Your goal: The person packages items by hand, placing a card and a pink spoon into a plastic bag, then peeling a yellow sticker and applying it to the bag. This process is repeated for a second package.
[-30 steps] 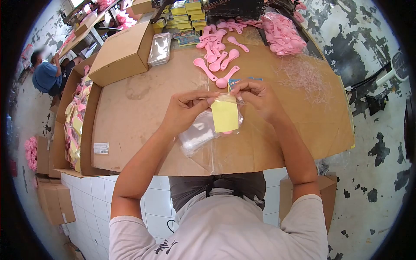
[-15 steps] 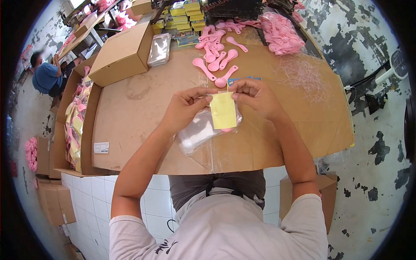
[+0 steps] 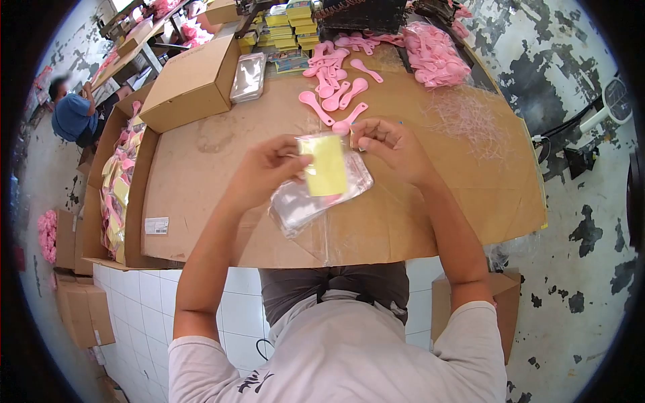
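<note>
A clear packet with a yellow card (image 3: 326, 166) hangs from my left hand (image 3: 272, 166), pinched at its left edge. A bit of pink shows at the packet's lower end. Under it lies a stack of clear plastic bags (image 3: 302, 205) on the cardboard. My right hand (image 3: 388, 149) is apart from the packet, to its right, with fingers curled; whatever its fingertips hold, if anything, is too small to name. Just beyond that hand, several pink spoons (image 3: 334, 101) lie loose.
An open box of filled packets (image 3: 121, 181) stands left, beside a closed carton (image 3: 191, 84). More bags (image 3: 248, 77), card stacks (image 3: 293, 27), a bag of pink spoons (image 3: 435, 57) and thin plastic strips (image 3: 470, 121) lie farther back. A person (image 3: 74, 115) sits far left.
My left hand has carried the packet left, away from my right hand, which has let go of it. The blue card that showed behind my right hand is now nearly all hidden.
</note>
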`<state>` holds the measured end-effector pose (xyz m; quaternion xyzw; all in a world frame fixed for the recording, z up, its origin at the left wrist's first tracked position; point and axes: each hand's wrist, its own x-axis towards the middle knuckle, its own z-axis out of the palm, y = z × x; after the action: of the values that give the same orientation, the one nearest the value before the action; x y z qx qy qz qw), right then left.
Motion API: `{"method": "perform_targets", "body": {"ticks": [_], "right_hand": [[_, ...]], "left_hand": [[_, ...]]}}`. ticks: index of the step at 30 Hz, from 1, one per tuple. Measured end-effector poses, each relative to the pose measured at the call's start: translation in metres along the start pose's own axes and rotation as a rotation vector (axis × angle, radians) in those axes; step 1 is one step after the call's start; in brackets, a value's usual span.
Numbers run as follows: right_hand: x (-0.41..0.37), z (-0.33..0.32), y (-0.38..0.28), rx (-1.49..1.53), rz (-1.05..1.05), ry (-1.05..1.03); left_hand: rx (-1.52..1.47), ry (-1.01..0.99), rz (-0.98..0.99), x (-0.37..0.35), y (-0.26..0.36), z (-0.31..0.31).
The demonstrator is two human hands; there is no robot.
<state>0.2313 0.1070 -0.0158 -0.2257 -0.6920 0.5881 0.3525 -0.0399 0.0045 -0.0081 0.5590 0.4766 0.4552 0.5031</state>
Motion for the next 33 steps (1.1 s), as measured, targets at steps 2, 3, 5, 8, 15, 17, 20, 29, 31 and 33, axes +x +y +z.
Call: {"method": "perform_targets", "body": {"ticks": [2, 3, 5, 8, 15, 17, 20, 29, 31, 33], "right_hand": [[-0.001, -0.007, 0.004, -0.445, -0.069, 0.068], [-0.001, -0.012, 0.006, -0.666, -0.105, 0.102], [0.001, -0.021, 0.012, -0.819, -0.108, 0.110], [0.002, -0.030, 0.018, -0.928, -0.155, 0.188], [0.000, -0.060, 0.034, -1.066, -0.117, 0.189], [0.002, -0.063, 0.038, -1.040, -0.110, 0.181], [0.002, -0.061, 0.035, -0.913, -0.073, 0.209], [0.004, -0.063, 0.037, -0.936, -0.209, 0.319], [0.005, -0.060, 0.034, -0.880, -0.223, 0.319], [0.003, -0.057, 0.025, -0.682, -0.104, 0.304]], "left_hand": [[0.069, 0.070, 0.000, -0.018, 0.007, -0.034], [0.043, 0.197, 0.045, -0.028, 0.008, -0.051], [-0.110, 0.419, 0.210, -0.047, -0.006, -0.106], [-0.767, 0.730, 0.535, -0.064, 0.013, -0.143], [-0.053, 0.384, 0.125, -0.030, -0.004, -0.074], [0.316, 0.194, 0.080, -0.011, 0.000, -0.033], [0.730, 0.040, 0.109, 0.014, -0.002, 0.015], [0.495, -0.016, 0.008, 0.038, -0.025, 0.021], [0.395, 0.005, -0.015, 0.035, -0.026, 0.018], [0.342, -0.002, -0.085, 0.034, -0.025, 0.015]]}}
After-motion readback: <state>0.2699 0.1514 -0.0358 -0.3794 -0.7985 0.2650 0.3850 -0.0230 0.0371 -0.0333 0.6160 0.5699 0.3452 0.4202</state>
